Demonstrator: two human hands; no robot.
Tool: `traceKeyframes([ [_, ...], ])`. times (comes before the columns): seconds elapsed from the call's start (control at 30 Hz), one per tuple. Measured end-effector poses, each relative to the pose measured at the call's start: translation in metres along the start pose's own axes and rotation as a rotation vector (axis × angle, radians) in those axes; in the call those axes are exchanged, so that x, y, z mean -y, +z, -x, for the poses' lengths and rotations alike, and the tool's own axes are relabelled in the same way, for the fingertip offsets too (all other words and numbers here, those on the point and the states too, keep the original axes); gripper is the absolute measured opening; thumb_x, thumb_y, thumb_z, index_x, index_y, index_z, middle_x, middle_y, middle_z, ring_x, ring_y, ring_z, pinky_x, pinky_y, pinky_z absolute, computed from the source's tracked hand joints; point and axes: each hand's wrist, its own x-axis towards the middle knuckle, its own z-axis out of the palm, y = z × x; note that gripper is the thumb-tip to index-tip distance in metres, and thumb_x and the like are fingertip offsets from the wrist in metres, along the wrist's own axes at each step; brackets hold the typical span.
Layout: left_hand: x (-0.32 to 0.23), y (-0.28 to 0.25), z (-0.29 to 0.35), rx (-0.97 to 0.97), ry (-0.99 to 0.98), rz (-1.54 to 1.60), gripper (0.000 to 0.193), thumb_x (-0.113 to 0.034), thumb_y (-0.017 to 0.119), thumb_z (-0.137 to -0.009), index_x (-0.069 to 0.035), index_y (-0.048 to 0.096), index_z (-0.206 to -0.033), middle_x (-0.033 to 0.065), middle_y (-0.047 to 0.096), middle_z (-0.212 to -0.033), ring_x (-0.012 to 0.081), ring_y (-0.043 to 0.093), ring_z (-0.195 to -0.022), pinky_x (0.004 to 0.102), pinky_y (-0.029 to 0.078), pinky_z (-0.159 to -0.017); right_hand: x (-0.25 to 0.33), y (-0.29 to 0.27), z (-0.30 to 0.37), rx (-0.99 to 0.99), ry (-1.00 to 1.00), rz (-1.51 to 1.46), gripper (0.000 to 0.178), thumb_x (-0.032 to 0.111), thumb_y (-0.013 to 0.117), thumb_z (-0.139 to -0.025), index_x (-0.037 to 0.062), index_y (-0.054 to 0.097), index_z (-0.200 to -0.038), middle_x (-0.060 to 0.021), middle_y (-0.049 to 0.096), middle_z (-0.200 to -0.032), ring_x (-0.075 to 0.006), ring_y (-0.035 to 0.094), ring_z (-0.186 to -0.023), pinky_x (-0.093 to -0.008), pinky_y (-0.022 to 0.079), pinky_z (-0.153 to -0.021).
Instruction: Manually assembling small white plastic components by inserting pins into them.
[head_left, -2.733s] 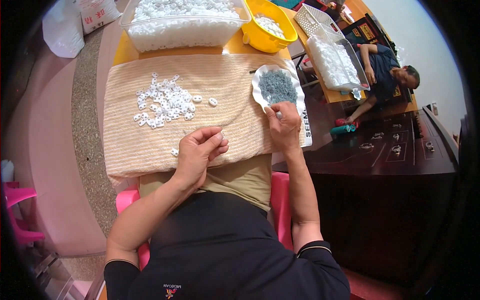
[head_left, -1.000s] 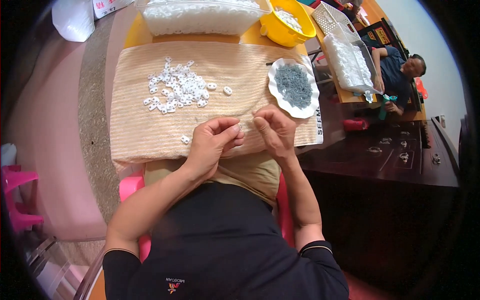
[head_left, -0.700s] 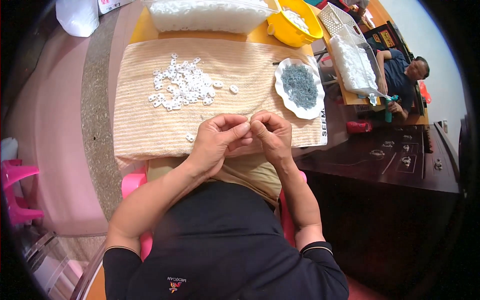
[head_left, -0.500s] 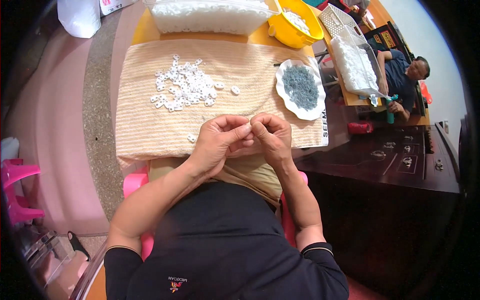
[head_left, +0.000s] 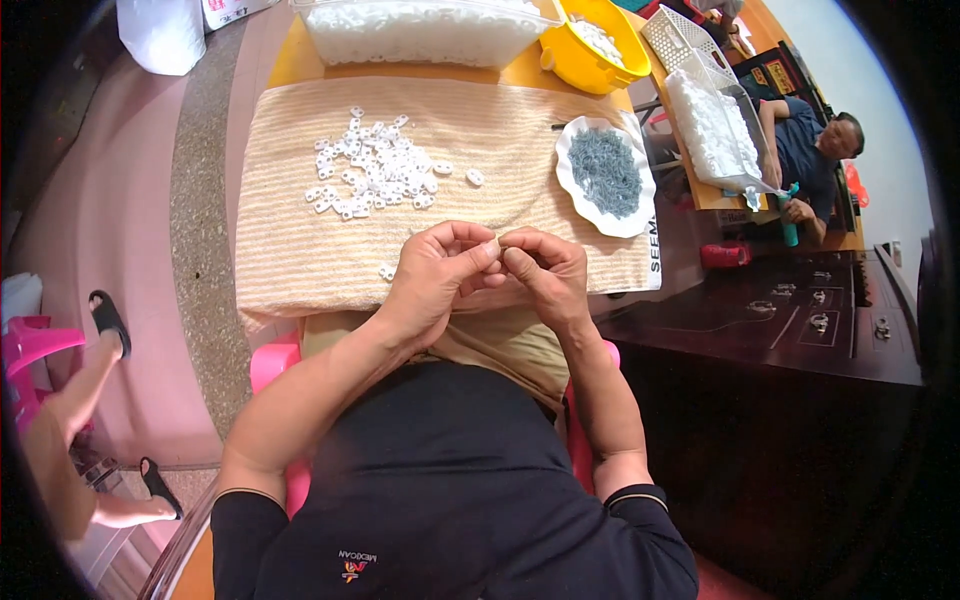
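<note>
My left hand (head_left: 440,268) and my right hand (head_left: 547,274) meet fingertip to fingertip over the near edge of a striped towel (head_left: 290,240). Both are closed in a pinch, and whatever lies between the fingertips is too small to make out. Ahead and to the left is a loose pile of small white plastic pieces with holes (head_left: 375,170). One such piece (head_left: 474,178) lies apart to its right, and another (head_left: 387,272) sits beside my left hand. A white scalloped plate (head_left: 632,222) at the right holds a heap of small grey-blue pieces (head_left: 603,170).
Behind the towel stand a clear bin (head_left: 420,50) of white pieces and a yellow basin (head_left: 590,75). A co-worker (head_left: 815,150) sits at the far right by another filled bin (head_left: 715,135). Dark wooden furniture (head_left: 760,330) stands right; a passer-by's legs (head_left: 85,400) show left.
At the left, a person's legs and a second black sandal have come into view. My hands keep their pinch with only slight finger movement. The co-worker's hand and green tool have shifted slightly.
</note>
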Motion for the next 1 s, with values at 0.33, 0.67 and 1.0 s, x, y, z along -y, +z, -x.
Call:
traceKeyframes([
  [0.33, 0.001, -0.001, 0.000, -0.023, 0.006, -0.022, 0.012, -0.006, 0.062, -0.090, 0.001, 0.059, -0.100, 0.0070, 0.065, -0.089, 0.0114, 0.064, -0.076, 0.0244, 0.056, -0.072, -0.004, -0.005, -0.002, 0.075, -0.162, 0.175, 0.012, 0.000, 0.064, -0.088, -0.0047, 0.064, -0.100, -0.0069, 0.065, -0.094, -0.0102, 0.063, -0.080, -0.0216, 0.051, -0.071],
  [0.67, 0.004, -0.002, -0.002, -0.057, 0.003, -0.064, 0.012, -0.006, 0.062, -0.090, 0.002, 0.060, -0.099, 0.0076, 0.066, -0.089, 0.0114, 0.064, -0.075, 0.0237, 0.056, -0.071, -0.008, -0.010, -0.003, 0.089, -0.151, 0.222, 0.010, 0.000, 0.063, -0.089, -0.0046, 0.064, -0.098, -0.0058, 0.065, -0.092, -0.0091, 0.062, -0.080, -0.0215, 0.050, -0.071],
  [1.0, 0.003, 0.001, -0.002, -0.091, -0.021, -0.059, 0.019, -0.003, 0.060, -0.090, 0.005, 0.061, -0.108, 0.0080, 0.066, -0.092, 0.0117, 0.065, -0.078, 0.0222, 0.055, -0.073, -0.007, -0.009, -0.003, -0.016, -0.031, 0.194, 0.012, 0.005, 0.063, -0.090, -0.0036, 0.066, -0.098, -0.0024, 0.066, -0.088, -0.0066, 0.060, -0.080, -0.0204, 0.049, -0.072],
])
